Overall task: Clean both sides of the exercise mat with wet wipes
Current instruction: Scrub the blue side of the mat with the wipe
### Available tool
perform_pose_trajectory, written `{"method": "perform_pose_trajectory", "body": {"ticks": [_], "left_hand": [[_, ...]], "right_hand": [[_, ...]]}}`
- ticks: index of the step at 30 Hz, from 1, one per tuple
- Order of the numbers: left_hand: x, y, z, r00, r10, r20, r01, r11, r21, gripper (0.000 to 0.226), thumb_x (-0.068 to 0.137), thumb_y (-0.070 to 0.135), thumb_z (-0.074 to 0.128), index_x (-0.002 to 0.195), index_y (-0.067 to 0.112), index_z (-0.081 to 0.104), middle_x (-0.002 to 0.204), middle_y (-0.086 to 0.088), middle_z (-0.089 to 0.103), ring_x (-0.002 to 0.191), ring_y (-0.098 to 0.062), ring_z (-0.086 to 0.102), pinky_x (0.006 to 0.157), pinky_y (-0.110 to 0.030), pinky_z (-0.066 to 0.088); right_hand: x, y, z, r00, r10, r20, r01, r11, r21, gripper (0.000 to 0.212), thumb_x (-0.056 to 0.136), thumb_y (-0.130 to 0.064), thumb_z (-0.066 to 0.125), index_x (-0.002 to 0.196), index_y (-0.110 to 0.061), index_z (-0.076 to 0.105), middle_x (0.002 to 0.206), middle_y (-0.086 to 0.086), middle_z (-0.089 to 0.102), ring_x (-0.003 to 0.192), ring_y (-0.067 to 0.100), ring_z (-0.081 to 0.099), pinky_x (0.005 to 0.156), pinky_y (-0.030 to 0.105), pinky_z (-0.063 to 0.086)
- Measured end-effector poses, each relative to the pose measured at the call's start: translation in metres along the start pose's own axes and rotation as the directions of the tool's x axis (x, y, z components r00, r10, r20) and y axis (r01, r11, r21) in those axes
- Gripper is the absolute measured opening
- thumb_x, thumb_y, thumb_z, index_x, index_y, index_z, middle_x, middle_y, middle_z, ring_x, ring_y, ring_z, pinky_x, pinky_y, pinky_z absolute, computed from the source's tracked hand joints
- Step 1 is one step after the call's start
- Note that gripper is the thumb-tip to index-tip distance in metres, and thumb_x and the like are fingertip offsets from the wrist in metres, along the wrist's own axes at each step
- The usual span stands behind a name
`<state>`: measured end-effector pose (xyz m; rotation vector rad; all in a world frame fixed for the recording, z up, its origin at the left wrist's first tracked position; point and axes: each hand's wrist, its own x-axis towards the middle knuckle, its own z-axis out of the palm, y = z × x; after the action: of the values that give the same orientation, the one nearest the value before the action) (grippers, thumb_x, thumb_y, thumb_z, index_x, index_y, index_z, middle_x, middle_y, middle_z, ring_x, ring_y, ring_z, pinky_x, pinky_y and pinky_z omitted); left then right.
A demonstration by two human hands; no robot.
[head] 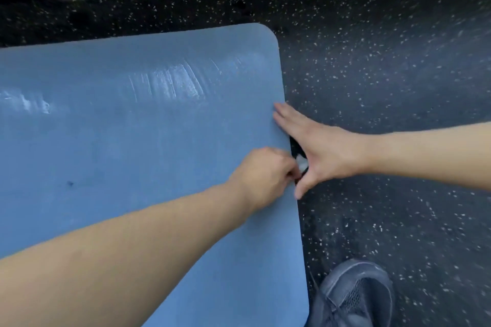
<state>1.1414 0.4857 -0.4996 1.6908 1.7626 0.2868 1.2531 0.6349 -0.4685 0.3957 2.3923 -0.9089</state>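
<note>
Head view: blue mat [132,141] runs leftward; left hand [261,172] grips its edge, right hand [326,151] spread open

Dim, bluish light, wet glare streaks across the far mat [170,82], motion blur and wide-angle bending at the edges

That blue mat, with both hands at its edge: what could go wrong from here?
The mat has wet streaks across its far part; flipped now, that damp face may pick up grit from the speckled floor. The left hand grips only a short stretch of the edge while the right hand lies flat and open, so the mat might slip or fold. The shoe stands close and could catch it.
</note>
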Motion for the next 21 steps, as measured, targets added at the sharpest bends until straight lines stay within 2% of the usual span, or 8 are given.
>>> {"method": "perform_pose_trajectory", "body": {"ticks": [2,7,10,13,15,17,19,21], "left_hand": [[-0.027,0.007,0.019,0.996,0.064,0.056,-0.063,0.998,-0.016,0.017,0.086,0.016,0.059,0.087,0.02,0.076,0.087,-0.001,0.07,0.082,-0.029,0.065,0.067,-0.042,0.054],[-0.086,0.023,0.061,0.997,0.073,-0.015,-0.073,0.997,0.006,0.015,0.08,0.006,0.064,0.083,0.021,0.061,0.08,0.001,0.059,0.073,-0.027,0.057,0.054,-0.038,0.05],[-0.135,0.042,0.096,0.957,0.251,0.143,-0.251,0.968,-0.023,0.028,0.072,-0.004,0.065,0.089,0.018,0.059,0.081,-0.003,0.059,0.075,-0.029,0.056,0.052,-0.036,0.049],[-0.165,0.051,0.115,0.909,0.331,0.254,-0.325,0.943,-0.066,0.024,0.077,-0.001,0.062,0.095,0.014,0.066,0.093,-0.006,0.062,0.089,-0.031,0.057,0.064,-0.042,0.054],[-0.171,0.049,0.122,0.906,0.32,0.276,-0.308,0.948,-0.086,0.024,0.081,0.002,0.061,0.099,0.016,0.069,0.099,-0.005,0.063,0.095,-0.031,0.057,0.073,-0.043,0.054],[-0.169,0.045,0.121,0.922,0.266,0.28,-0.225,0.959,-0.17,0.027,0.083,0.003,0.062,0.102,0.019,0.071,0.105,-0.003,0.066,0.1,-0.028,0.06,0.081,-0.04,0.053],[-0.166,0.044,0.102,0.971,0.123,0.207,-0.038,0.927,-0.374,0.026,0.08,0.006,0.064,0.098,0.023,0.073,0.103,0.002,0.068,0.097,-0.019,0.064,0.083,-0.033,0.052],[-0.165,0.041,0.066,0.992,-0.092,0.082,0.122,0.798,-0.59,0.021,0.076,0.008,0.069,0.086,0.027,0.07,0.093,0.007,0.067,0.086,-0.009,0.063,0.077,-0.027,0.052]], "right_hand": [[-0.035,-0.021,0.034,0.998,0.0,0.061,-0.002,0.999,0.041,0.165,0.056,-0.06,0.098,0.166,-0.017,-0.018,0.169,-0.005,-0.036,0.156,0.003,-0.026,0.115,0.003,-0.011],[-0.091,-0.061,0.086,0.975,0.222,0.028,-0.223,0.961,0.161,0.147,0.067,-0.049,0.097,0.169,-0.025,-0.005,0.172,-0.019,-0.023,0.159,-0.001,0.002,0.124,0.022,0.025],[-0.108,-0.076,0.1,0.958,0.245,0.146,-0.261,0.961,0.097,0.13,0.078,-0.041,0.091,0.169,-0.025,0.0,0.169,-0.019,-0.031,0.153,0.0,0.016,0.096,-0.004,0.026],[-0.126,-0.092,0.115,0.931,0.288,0.226,-0.314,0.945,0.089,0.111,0.083,-0.045,0.085,0.168,-0.028,0.016,0.168,-0.02,-0.034,0.131,-0.002,0.042,0.078,0.0,0.03],[-0.14,-0.107,0.13,0.924,0.307,0.228,-0.345,0.927,0.147,0.097,0.085,-0.049,0.082,0.165,-0.033,0.029,0.174,-0.021,-0.014,0.137,-0.004,0.043,0.094,0.008,0.033],[-0.151,-0.121,0.146,0.913,0.322,0.249,-0.383,0.886,0.26,0.086,0.086,-0.045,0.082,0.159,-0.039,0.038,0.17,-0.023,0.024,0.147,-0.004,0.037,0.115,0.011,0.026],[-0.154,-0.134,0.156,0.896,0.342,0.284,-0.443,0.742,0.503,0.081,0.086,-0.032,0.085,0.154,-0.047,0.043,0.149,-0.027,0.054,0.134,-0.005,0.053,0.119,0.022,0.038],[-0.146,-0.151,0.148,0.886,0.404,0.228,-0.435,0.549,0.714,0.065,0.088,-0.018,0.083,0.143,-0.042,0.058,0.132,-0.02,0.071,0.115,0.001,0.069,0.112,0.033,0.05]]}}
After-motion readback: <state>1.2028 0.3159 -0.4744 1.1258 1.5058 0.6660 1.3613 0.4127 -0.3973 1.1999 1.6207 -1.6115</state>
